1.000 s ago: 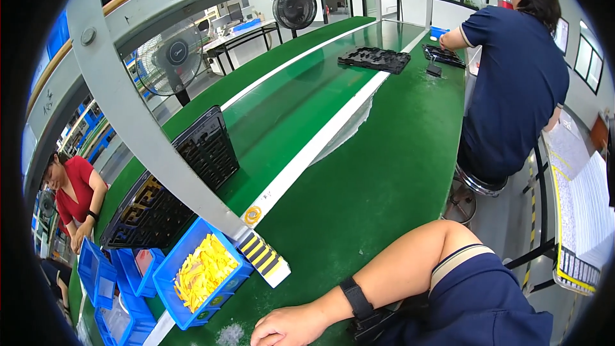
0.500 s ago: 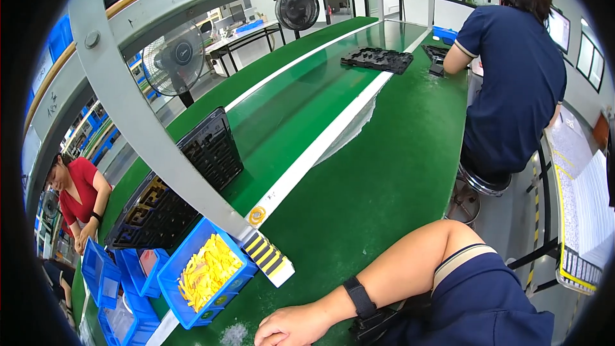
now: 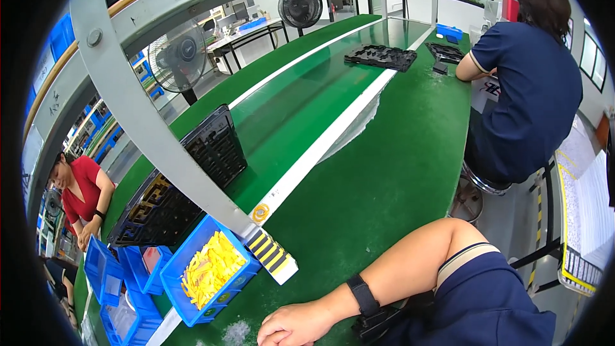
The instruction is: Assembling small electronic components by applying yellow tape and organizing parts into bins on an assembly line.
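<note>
My right forearm lies across the green bench top at the lower right, a black band round its wrist. My right hand rests low in the view with its fingers curled inward; the lower edge cuts them off, so anything inside them is hidden. Left of it, apart from the fingers, a blue bin holds many small yellow pieces. Whitish residue marks the bench between bin and hand. My left hand is not in view.
A grey metal post ends in a striped foot beside the bin. More blue bins stand left. Black slotted trays lean behind the post; another tray lies farther off. Co-workers sit at right and far left.
The co-worker at the right has shifted right and sits more upright, showing more of the black tray there. The view has shifted slightly; my right hand keeps its pose.
</note>
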A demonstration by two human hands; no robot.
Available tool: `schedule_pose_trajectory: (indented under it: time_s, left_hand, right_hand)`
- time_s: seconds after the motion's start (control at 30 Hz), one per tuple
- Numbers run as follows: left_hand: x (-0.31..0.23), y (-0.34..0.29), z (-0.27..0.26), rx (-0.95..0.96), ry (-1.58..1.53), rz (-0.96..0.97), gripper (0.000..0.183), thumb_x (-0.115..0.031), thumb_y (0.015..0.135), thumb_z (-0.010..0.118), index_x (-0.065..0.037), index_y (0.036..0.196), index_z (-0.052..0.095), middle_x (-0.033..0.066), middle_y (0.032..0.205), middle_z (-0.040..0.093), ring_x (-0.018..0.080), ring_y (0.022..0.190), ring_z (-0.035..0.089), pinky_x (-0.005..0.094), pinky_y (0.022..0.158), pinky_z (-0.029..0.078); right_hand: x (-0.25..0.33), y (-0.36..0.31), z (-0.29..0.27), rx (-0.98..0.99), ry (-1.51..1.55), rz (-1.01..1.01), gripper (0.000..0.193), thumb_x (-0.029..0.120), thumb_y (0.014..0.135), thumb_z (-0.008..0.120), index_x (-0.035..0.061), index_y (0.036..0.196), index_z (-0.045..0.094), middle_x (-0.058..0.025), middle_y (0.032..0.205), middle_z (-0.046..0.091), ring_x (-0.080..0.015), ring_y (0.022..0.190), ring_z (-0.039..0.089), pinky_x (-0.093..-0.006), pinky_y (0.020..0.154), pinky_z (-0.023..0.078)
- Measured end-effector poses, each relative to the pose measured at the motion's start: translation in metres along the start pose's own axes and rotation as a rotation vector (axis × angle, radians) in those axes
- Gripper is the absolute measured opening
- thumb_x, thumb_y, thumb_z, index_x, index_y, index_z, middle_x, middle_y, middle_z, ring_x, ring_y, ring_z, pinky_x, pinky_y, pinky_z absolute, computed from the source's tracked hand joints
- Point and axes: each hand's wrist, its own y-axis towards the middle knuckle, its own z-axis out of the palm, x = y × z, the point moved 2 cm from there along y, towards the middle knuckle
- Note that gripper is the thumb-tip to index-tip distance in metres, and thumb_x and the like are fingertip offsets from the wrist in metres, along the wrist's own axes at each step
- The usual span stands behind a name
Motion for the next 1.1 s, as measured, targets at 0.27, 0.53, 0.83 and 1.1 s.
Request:
schedule_pose_trajectory:
  time_s: [0.27, 0.53, 0.83, 1.1]
  left_hand:
    - [0.001, -0.001, -0.001, 0.011, 0.034, 0.024, 0.034, -0.013, 0.089, 0.052, 0.002, 0.119, 0.044, 0.0123, 0.094, 0.061, 0.0178, 0.085, 0.059, 0.0280, 0.079, 0.044]
    - [0.010, 0.002, 0.001, 0.020, 0.084, 0.080, 0.034, -0.010, 0.090, 0.049, 0.002, 0.121, 0.042, 0.0131, 0.097, 0.061, 0.0163, 0.086, 0.059, 0.0272, 0.079, 0.045]
    - [0.003, 0.014, 0.003, 0.100, 0.156, 0.144, 0.033, -0.009, 0.089, 0.052, -0.001, 0.120, 0.044, 0.0089, 0.103, 0.059, 0.0155, 0.095, 0.059, 0.0275, 0.083, 0.045]
    - [0.004, 0.013, 0.003, 0.022, 0.163, 0.296, 0.030, -0.017, 0.087, 0.052, -0.003, 0.114, 0.047, 0.0077, 0.092, 0.055, 0.0142, 0.078, 0.053, 0.0272, 0.070, 0.044]
  right_hand:
    - [0.001, -0.002, 0.001, -0.010, -0.025, -0.038, 0.025, 0.009, 0.075, 0.052, -0.0014, 0.097, 0.056, -0.0096, 0.066, 0.060, -0.0154, 0.043, 0.056, -0.0270, 0.042, 0.045]
    - [-0.010, -0.005, 0.001, -0.025, -0.013, -0.111, 0.032, 0.012, 0.079, 0.056, 0.0020, 0.109, 0.054, -0.0111, 0.089, 0.058, -0.0150, 0.053, 0.058, -0.0260, 0.045, 0.046]
    - [0.015, -0.008, -0.015, 0.067, -0.278, -0.144, 0.033, 0.014, 0.083, 0.055, 0.0048, 0.114, 0.054, -0.0132, 0.104, 0.057, -0.0261, 0.092, 0.058, -0.0333, 0.078, 0.047]
    - [0.021, -0.001, -0.010, 0.016, -0.232, 0.028, 0.033, 0.003, 0.073, 0.062, 0.0017, 0.106, 0.059, -0.0112, 0.098, 0.060, -0.0207, 0.087, 0.060, -0.0287, 0.076, 0.049]
